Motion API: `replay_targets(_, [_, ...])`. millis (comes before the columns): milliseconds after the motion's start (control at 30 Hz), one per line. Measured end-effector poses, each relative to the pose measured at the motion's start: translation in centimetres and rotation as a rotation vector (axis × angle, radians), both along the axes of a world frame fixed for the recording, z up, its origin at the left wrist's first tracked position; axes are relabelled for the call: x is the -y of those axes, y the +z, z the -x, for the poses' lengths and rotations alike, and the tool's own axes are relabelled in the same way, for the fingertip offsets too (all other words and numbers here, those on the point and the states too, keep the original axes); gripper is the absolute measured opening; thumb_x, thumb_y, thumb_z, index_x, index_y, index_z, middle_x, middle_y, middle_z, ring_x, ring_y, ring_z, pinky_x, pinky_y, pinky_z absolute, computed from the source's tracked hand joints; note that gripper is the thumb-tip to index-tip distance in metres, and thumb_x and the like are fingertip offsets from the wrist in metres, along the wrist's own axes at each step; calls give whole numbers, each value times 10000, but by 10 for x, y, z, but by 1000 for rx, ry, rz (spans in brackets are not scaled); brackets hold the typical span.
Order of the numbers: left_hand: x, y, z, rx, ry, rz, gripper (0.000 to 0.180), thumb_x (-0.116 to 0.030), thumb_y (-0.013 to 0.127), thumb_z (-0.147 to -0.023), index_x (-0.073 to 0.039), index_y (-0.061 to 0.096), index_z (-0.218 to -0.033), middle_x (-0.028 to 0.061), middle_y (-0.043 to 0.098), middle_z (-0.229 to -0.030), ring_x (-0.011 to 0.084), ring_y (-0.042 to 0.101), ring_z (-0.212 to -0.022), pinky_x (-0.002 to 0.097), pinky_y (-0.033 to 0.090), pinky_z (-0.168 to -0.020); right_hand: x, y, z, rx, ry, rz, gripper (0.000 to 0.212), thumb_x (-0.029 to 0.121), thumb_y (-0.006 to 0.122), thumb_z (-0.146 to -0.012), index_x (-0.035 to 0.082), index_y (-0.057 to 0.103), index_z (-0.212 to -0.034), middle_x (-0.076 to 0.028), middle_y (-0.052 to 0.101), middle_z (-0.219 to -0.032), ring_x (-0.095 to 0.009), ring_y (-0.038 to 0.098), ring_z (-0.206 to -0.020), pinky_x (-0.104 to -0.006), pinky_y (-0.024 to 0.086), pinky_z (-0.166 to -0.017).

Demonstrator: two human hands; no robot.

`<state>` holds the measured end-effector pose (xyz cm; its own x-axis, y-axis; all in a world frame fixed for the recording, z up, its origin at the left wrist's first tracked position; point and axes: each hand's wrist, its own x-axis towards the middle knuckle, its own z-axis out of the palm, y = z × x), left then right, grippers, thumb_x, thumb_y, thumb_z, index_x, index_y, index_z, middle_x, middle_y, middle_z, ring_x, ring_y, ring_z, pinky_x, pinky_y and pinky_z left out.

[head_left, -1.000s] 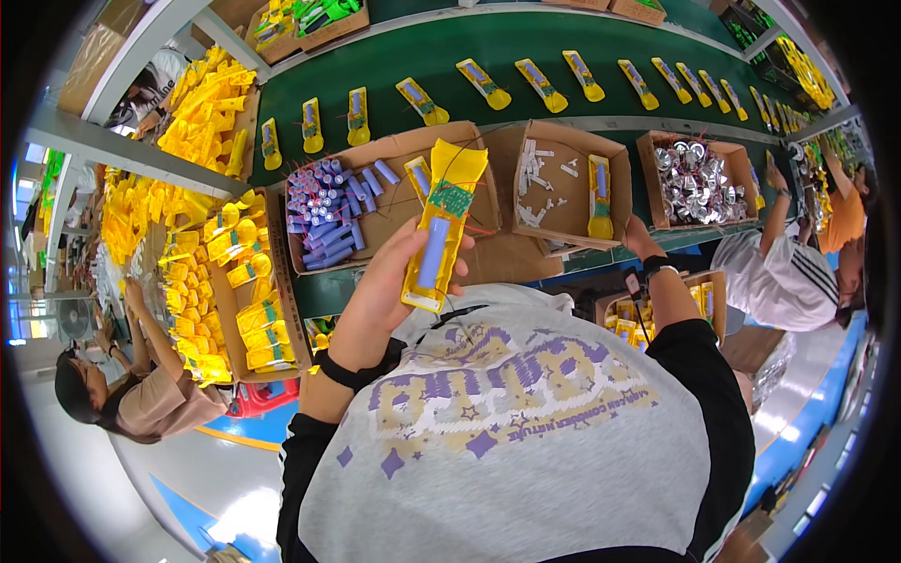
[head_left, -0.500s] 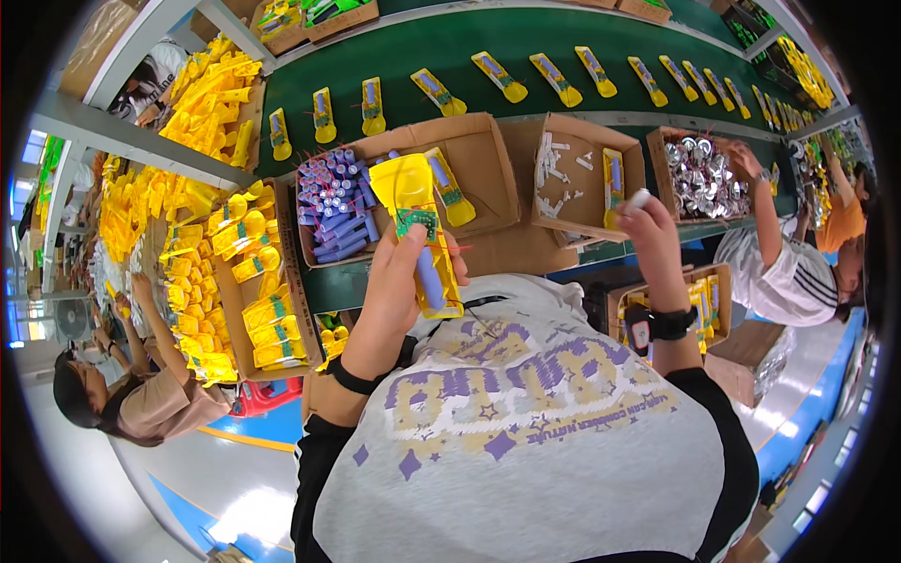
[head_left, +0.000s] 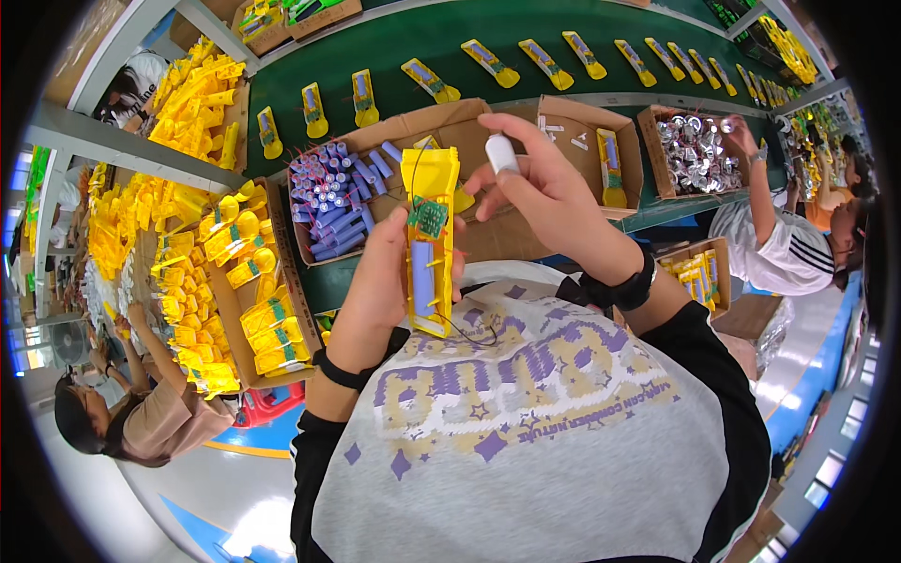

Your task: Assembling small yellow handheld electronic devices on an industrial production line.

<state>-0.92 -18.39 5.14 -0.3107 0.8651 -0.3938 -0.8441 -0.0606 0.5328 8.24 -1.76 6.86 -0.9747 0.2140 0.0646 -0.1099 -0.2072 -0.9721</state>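
- The left hand [head_left: 375, 277] is grasping a yellow casing [head_left: 441, 258], its thumb lying along the left edge and its fingers showing at the right edge.
- The casing is standing out above the person's shirt front, at the near edge of the table [head_left: 413, 42], with its open side facing up toward the camera.
- Inside the casing, a green circuit board [head_left: 429, 217] is sitting above a lilac cylindrical cell [head_left: 422, 277].
- A thin dark wire is curling out past the casing's lower end.
- The right hand [head_left: 554, 192] is pinching a small white piece [head_left: 501, 153] at its thumb and fingers, just to the right of the casing's upper end; the white piece is staying clear of the casing.
- Beyond the hands, a carton [head_left: 427, 122] is holding many lilac cells [head_left: 328, 202].
- To its right, a second carton [head_left: 610, 122] is holding white pieces and another yellow casing [head_left: 612, 169].
- Farther right, a co-worker's hand [head_left: 741, 138] is reaching over a carton of silvery parts [head_left: 694, 159].
- Along the table's far part, similar yellow casings are lying in a row.
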Motion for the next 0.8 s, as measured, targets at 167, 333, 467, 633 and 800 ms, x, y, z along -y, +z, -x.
replay_targets(167, [15,3,13,-300,-56,-21,492,-265,558,-768,-35,353,-1151,106,513,-969,191,548,-678,312,505,-510,-12,4,6,-157,-216,-537,264,-7,375,-837,29,467,-1083,-96,559,-895,-162,568,-788,-254,451,-696])
replay_targets(333, [18,-4,37,-612,-694,20,464,-260,549,-822,5,369,-1158,93,534,-993,143,552,-843,254,457,-717,-17,-2,19,-128,192,-940,230,176,457,-860,13,556,-989,-115,594,-908,-195,570,-807,-281,444,-695])
replay_targets(467, [23,-5,55,-524,-765,36,575,-386,508,-830,33,361,-1195,127,518,-1061,198,530,-957,300,448,-780,-8,0,19,268,588,-737,259,208,508,-828,-5,584,-954,-127,600,-841,-204,569,-775,-304,438,-688])
replay_targets(633, [29,-15,63,-1,-334,-184,785,-602,343,-800,63,321,-1217,208,457,-1163,298,504,-1023,380,434,-846,-3,-14,15,438,355,-311,236,176,512,-842,-20,583,-953,-56,594,-831,-86,535,-761,-229,429,-661])
replay_targets(800, [25,-42,56,257,251,-273,681,-551,283,-843,29,358,-1194,194,464,-1158,325,481,-1054,471,366,-913,12,-22,19,265,-40,38,246,155,487,-863,-21,542,-1026,-40,580,-884,-66,523,-792,-209,434,-707])
